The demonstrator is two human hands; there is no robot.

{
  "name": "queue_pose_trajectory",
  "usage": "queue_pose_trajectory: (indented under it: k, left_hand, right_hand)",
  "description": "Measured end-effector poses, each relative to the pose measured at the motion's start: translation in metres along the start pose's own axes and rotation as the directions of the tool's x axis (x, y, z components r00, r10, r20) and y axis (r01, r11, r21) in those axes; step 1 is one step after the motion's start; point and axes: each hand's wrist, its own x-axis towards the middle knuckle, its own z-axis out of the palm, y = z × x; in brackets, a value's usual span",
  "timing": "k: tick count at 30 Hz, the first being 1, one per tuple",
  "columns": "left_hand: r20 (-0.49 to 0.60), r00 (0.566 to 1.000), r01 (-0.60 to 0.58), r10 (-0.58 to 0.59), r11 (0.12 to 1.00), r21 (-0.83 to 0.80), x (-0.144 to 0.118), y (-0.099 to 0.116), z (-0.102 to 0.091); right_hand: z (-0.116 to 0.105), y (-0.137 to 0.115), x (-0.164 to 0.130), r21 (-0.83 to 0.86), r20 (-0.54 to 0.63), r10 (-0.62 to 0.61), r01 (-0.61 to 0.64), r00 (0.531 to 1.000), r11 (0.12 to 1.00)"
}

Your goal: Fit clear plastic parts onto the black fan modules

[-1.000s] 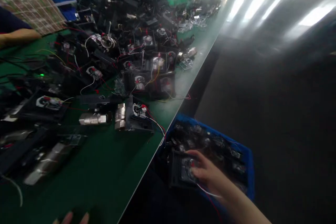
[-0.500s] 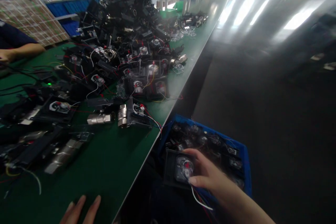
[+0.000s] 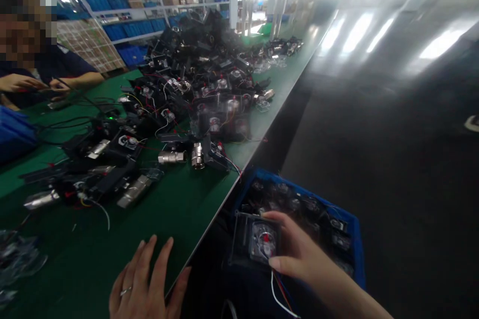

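My right hand [image 3: 295, 246] grips a black valve actuator [image 3: 242, 239] by its right side. A clear dome with a red mark shows on its face, and white, red and blue wires trail from its lower end. It is held off the table's edge, just in front of a blue crate [image 3: 357, 239] packed with similar units. On the green table [image 3: 187, 209] my left hand [image 3: 144, 281] rests with fingers spread, a ring on one finger and nothing held. Beyond its fingertips lies a silver metal valve body [image 3: 134, 191].
A large heap of black actuators [image 3: 202, 45] with loose wires covers the table's far part. Clear plastic covers [image 3: 18, 256] lie at the near left. Across the table sits another person, hands [image 3: 26, 83] on a dark part. Shelves with blue bins [image 3: 138, 32] stand behind.
The view has shifted up and left, bringing the other person and a blue bin into sight. My left hand shows further onto the table. My right hand still holds the actuator near the crate.
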Motion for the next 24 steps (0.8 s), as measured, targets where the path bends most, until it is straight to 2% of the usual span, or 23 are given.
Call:
queue_pose_trajectory:
  k: [5,11,15,20,24]
  left_hand:
    - [0.021,1.000,-0.008,0.008,1.000,-0.007,-0.003,-0.004,0.005]
    - [0.037,0.999,-0.005,0.005,1.000,0.000,-0.002,-0.002,0.003]
    - [0.071,0.997,0.012,-0.011,1.000,-0.012,-0.002,-0.002,0.001]
    - [0.047,0.999,-0.006,0.008,0.999,-0.031,-0.002,-0.002,-0.001]
    - [-0.003,1.000,0.024,-0.024,0.999,-0.038,-0.002,0.001,0.006]
  right_hand:
    - [0.013,-0.014,-0.009,0.018,0.007,0.063,-0.063,0.998,0.998]
    - [0.015,-0.015,-0.009,0.017,0.005,0.077,-0.077,0.997,0.997]
    - [0.011,-0.010,-0.005,0.028,0.003,0.084,-0.084,0.996,0.996]
    - [0.001,-0.001,0.007,0.030,-0.006,0.083,-0.083,0.997,0.996]
    - [-0.020,0.015,0.031,-0.027,-0.101,0.093,-0.097,0.990,0.995]
